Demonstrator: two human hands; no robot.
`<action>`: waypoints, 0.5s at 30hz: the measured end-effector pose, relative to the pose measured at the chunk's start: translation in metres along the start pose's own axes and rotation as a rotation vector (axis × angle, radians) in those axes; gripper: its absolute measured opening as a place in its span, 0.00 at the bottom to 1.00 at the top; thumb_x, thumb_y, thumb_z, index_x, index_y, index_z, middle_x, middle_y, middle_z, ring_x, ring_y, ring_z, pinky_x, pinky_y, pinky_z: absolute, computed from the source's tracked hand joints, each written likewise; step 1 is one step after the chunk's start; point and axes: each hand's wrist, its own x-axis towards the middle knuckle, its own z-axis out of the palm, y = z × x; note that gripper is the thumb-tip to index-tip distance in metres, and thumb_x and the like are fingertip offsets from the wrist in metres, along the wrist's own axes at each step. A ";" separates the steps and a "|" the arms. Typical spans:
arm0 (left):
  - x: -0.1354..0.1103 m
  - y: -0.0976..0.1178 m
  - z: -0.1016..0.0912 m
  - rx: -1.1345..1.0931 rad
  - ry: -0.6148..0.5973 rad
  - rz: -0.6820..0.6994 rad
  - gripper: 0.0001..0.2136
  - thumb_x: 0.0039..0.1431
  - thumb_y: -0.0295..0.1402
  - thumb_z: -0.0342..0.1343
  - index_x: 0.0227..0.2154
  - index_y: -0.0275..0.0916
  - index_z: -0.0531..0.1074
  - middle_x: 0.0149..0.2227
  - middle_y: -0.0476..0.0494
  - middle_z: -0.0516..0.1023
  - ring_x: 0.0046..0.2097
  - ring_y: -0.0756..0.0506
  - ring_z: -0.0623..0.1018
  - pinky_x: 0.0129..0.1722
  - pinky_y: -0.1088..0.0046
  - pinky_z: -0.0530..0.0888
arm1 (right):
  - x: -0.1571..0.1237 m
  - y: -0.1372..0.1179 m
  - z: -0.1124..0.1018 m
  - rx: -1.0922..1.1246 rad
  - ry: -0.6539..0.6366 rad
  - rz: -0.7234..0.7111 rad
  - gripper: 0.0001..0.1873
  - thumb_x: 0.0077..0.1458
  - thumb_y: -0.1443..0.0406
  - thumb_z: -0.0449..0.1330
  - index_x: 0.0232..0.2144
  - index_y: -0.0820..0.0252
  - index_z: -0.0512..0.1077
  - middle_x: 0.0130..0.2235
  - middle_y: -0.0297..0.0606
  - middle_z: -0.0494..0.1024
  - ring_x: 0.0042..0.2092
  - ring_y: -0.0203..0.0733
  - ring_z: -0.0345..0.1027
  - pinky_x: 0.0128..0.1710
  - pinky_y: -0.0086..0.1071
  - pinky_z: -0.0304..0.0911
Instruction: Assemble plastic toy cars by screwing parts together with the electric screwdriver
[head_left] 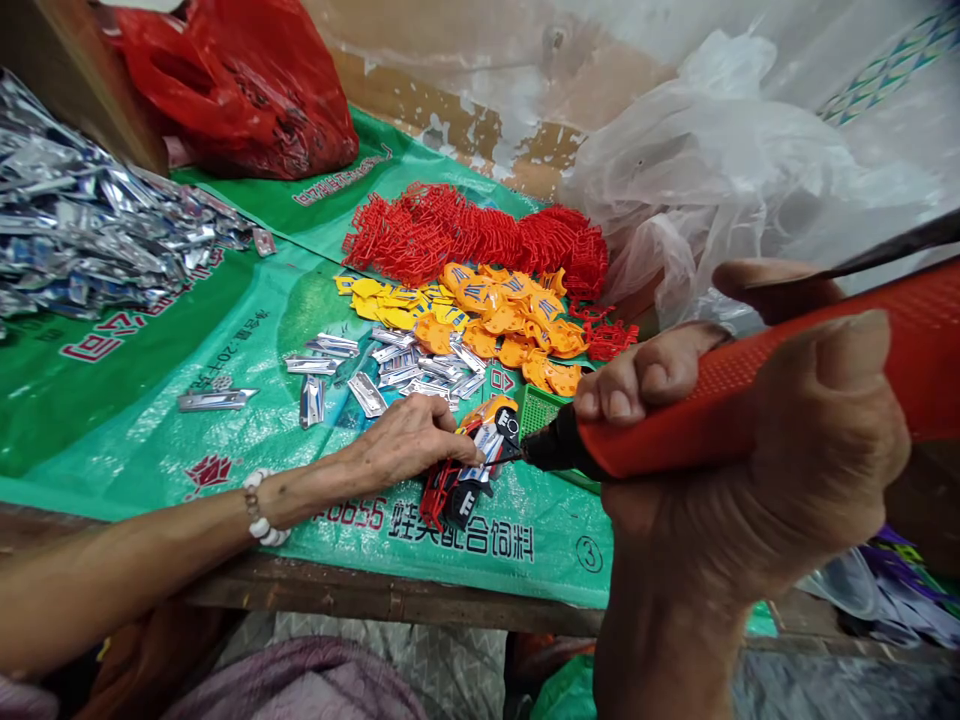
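My right hand (757, 440) is wrapped round a red electric screwdriver (720, 400). Its black nose points left, and the thin bit reaches a toy car body (480, 460) in red, black, silver and yellow-orange parts. My left hand (416, 435), with a beaded bracelet on the wrist, pinches that toy body against the green sheet. Just beyond it lie loose silver parts (367, 393), orange shell parts (491, 310) and yellow parts (390, 303). A green mesh basket (538, 415) is partly hidden behind the screwdriver.
Red plastic frames (472, 235) are heaped further back. Many silver parts (97, 220) pile up at left, near a red plastic bag (240, 90). Clear plastic bags (750, 170) stand at the back right by the wall. The wooden table edge (390, 590) runs along the front.
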 end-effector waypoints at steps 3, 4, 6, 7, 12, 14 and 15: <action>0.000 0.000 0.000 0.002 0.001 -0.005 0.16 0.42 0.46 0.62 0.23 0.38 0.68 0.22 0.51 0.66 0.27 0.48 0.64 0.25 0.70 0.56 | 0.000 0.002 -0.001 0.000 0.020 -0.034 0.10 0.53 0.56 0.64 0.37 0.52 0.74 0.20 0.25 0.66 0.19 0.33 0.57 0.16 0.32 0.60; 0.000 0.001 0.000 0.002 -0.002 -0.005 0.16 0.42 0.46 0.62 0.22 0.38 0.68 0.22 0.51 0.66 0.27 0.48 0.64 0.26 0.70 0.56 | 0.000 0.002 -0.002 0.007 0.017 -0.049 0.09 0.53 0.56 0.64 0.34 0.52 0.75 0.20 0.25 0.66 0.18 0.33 0.57 0.15 0.32 0.60; 0.000 0.001 -0.001 0.000 -0.009 -0.002 0.16 0.42 0.47 0.61 0.23 0.38 0.68 0.22 0.51 0.67 0.27 0.48 0.65 0.26 0.70 0.56 | 0.000 0.004 -0.003 0.025 -0.003 -0.070 0.11 0.53 0.55 0.64 0.27 0.53 0.72 0.20 0.26 0.66 0.18 0.32 0.58 0.15 0.32 0.59; 0.000 0.001 -0.001 -0.004 -0.011 0.000 0.16 0.42 0.46 0.61 0.23 0.38 0.68 0.22 0.51 0.67 0.27 0.48 0.65 0.26 0.70 0.56 | 0.000 0.004 -0.003 0.032 -0.015 -0.074 0.14 0.53 0.54 0.63 0.23 0.54 0.70 0.20 0.26 0.66 0.18 0.32 0.58 0.15 0.31 0.60; 0.001 -0.002 0.000 -0.046 0.001 -0.006 0.16 0.42 0.46 0.61 0.24 0.39 0.68 0.23 0.51 0.67 0.28 0.48 0.65 0.26 0.71 0.57 | -0.003 0.005 -0.005 0.007 -0.005 -0.096 0.15 0.55 0.56 0.62 0.21 0.54 0.67 0.21 0.27 0.65 0.20 0.33 0.59 0.16 0.31 0.61; 0.001 -0.005 0.001 -0.086 0.012 -0.010 0.16 0.42 0.45 0.61 0.26 0.39 0.68 0.25 0.51 0.68 0.29 0.48 0.66 0.27 0.71 0.59 | -0.004 0.006 -0.006 -0.021 0.003 -0.096 0.13 0.56 0.55 0.61 0.23 0.52 0.68 0.22 0.28 0.64 0.20 0.33 0.60 0.17 0.32 0.61; 0.001 -0.005 0.002 -0.110 0.016 -0.009 0.16 0.42 0.45 0.61 0.29 0.39 0.69 0.26 0.51 0.68 0.30 0.47 0.67 0.28 0.71 0.60 | -0.005 0.006 -0.006 -0.031 0.008 -0.093 0.13 0.57 0.56 0.61 0.23 0.52 0.68 0.22 0.28 0.64 0.20 0.33 0.60 0.17 0.32 0.61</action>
